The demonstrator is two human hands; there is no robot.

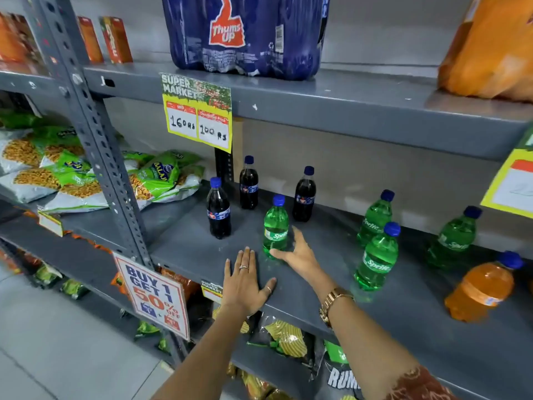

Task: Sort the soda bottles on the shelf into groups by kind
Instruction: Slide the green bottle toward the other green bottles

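From the head camera, the left hand (245, 280) lies flat on the front edge of the grey shelf (375, 321), fingers (245, 256) spread and gripping nothing. The right hand (298, 254) reaches to the base of a green Sprite bottle (275, 226), fingers open and only partly curled around it, thumb touching low on the bottle; I judge the grip not yet closed. This bottle stands among three dark cola bottles (219, 209) at the left, well apart from the other green bottles (377, 255) to the right, with an orange bottle (480, 288) further right near the edge. The risk: a hold so low could tip the tall bottle, knocking the cola bottle just behind it, and dragging it rightward could topple the Sprite bottles in its path. Readable writing: "Thums Up" on the blue pack (245, 36) above, "Super Market", "160 Rs" and "100 Rs" on the price tag (199, 111), "Buy 1 Get 1 50% Off" on the sign (153, 295).
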